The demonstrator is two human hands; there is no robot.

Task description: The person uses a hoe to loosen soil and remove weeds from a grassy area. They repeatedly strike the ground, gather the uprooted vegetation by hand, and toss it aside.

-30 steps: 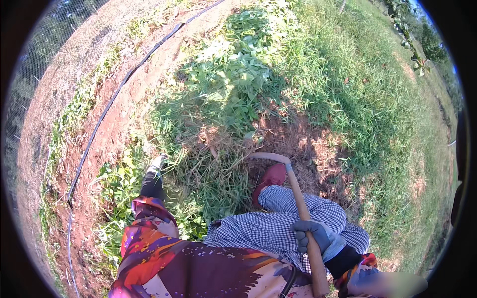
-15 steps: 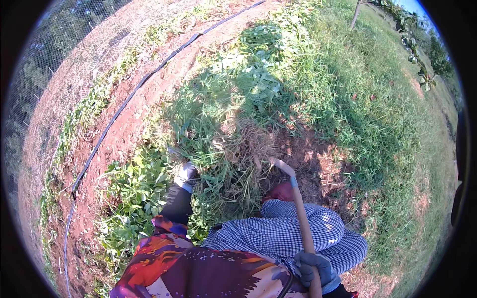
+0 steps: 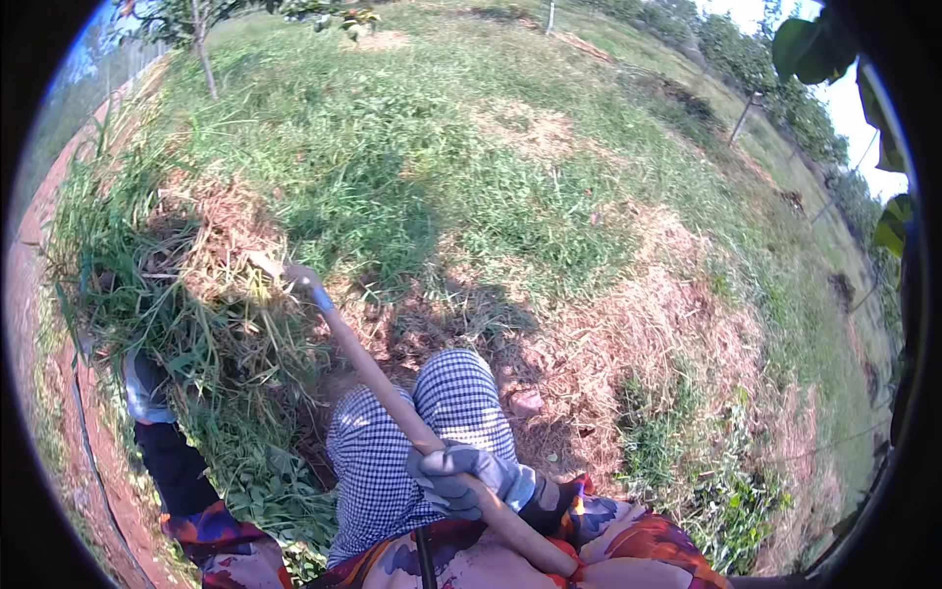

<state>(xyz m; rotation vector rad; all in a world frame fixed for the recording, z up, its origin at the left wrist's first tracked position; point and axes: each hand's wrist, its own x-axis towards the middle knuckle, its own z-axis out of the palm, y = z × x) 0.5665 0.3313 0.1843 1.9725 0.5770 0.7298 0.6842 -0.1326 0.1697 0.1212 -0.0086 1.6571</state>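
A large clump of uprooted grass [image 3: 221, 324], green with dry brown roots and straw, is at the left. My left hand [image 3: 145, 388], in a grey and white glove, grips its near left side; the fingertips are buried in the stems. My right hand [image 3: 466, 479], in a grey glove, is wrapped around the wooden handle of a hoe [image 3: 378, 378]. The handle slants from my lap up to the left. Its curved metal neck reaches the clump, and the blade end is partly hidden by dry grass. My checked trouser knees [image 3: 451, 388] are bent beneath the handle.
Dry straw mulch [image 3: 648, 344] covers the ground to the right, with low green weeds [image 3: 677, 422]. Tall grass [image 3: 392, 128] spreads ahead. A thin tree trunk [image 3: 204, 54] stands far left. A black hose [image 3: 93, 452] runs along bare red soil. Leaves [image 3: 814, 49] hang at upper right.
My view has swung to the right. The grass clump has moved with my left hand and the hoe head, and looks raised and nearer. My right hand still grips the handle.
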